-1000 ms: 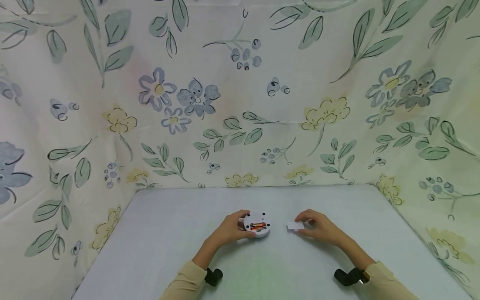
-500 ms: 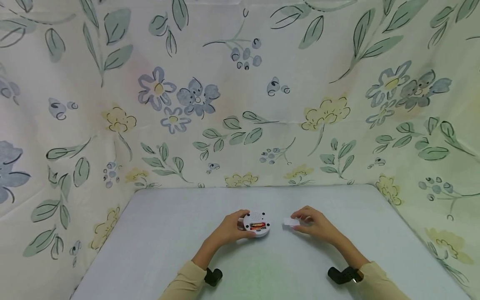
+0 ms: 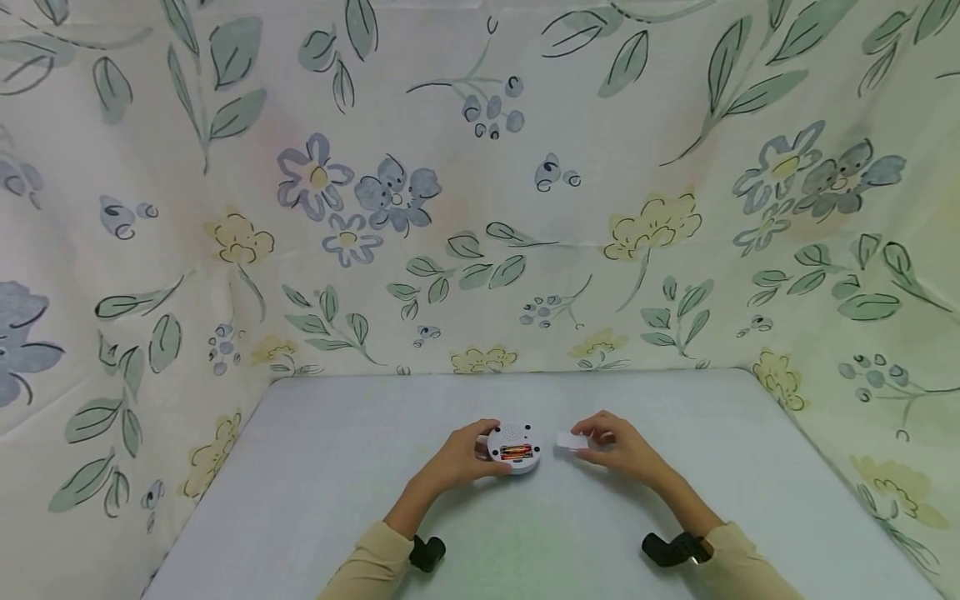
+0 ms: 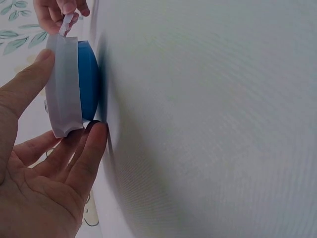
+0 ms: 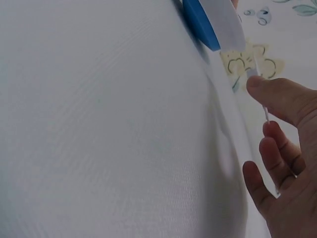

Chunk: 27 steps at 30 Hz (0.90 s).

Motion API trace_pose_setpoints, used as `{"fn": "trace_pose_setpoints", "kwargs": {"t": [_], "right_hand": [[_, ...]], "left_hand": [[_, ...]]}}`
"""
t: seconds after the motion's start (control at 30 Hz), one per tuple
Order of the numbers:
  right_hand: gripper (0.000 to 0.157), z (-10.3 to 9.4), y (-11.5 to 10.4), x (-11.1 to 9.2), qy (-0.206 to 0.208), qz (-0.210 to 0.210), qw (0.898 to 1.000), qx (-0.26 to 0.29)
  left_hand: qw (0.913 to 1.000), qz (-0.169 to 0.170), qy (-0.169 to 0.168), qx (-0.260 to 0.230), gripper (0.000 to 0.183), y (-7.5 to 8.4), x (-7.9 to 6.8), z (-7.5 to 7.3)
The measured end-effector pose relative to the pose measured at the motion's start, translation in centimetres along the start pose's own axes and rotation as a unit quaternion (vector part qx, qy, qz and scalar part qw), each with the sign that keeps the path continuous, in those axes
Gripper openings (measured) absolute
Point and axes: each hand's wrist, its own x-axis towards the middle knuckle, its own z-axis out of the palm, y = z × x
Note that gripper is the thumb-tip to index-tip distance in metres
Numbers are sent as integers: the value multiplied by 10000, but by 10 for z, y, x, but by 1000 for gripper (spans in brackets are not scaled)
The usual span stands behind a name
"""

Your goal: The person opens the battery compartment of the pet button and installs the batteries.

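Observation:
A round white device (image 3: 516,435) lies bottom up on the table, its battery slot showing orange-and-black batteries (image 3: 516,452). In the left wrist view its white body (image 4: 64,84) sits above a blue part (image 4: 88,79) that faces the tabletop. My left hand (image 3: 461,457) grips the device from the left, thumb on the near edge and fingers round the far side. To the right of the device, my right hand (image 3: 622,448) pinches a small thin white battery cover (image 3: 570,442) between thumb and fingers. A narrow gap separates cover and device in the head view.
The white table (image 3: 360,417) reaches back to a floral cloth (image 3: 480,183) that hangs behind it and along both sides. Black wrist cameras (image 3: 427,553) are strapped at both sleeves.
My right hand has moved left with the battery cover, bringing it closer to the device. The left hand and the device have stayed in place.

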Motion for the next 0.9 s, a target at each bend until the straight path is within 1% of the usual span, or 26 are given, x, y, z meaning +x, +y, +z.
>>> {"fn": "trace_pose_setpoints", "kwargs": {"t": [0.47,0.57,0.9], "right_hand": [[34,12,-8,6,1,-136,9996,250],[33,15,-9,7,20,-153,9996,228],[33,21,-17,9,18,-74,9996,268]], "left_hand": [[10000,70,-14,31,76,-1,2,0],[9999,82,-26,59,76,-2,2,0],[9999,105,-32,83,76,-1,3,-1]]}}
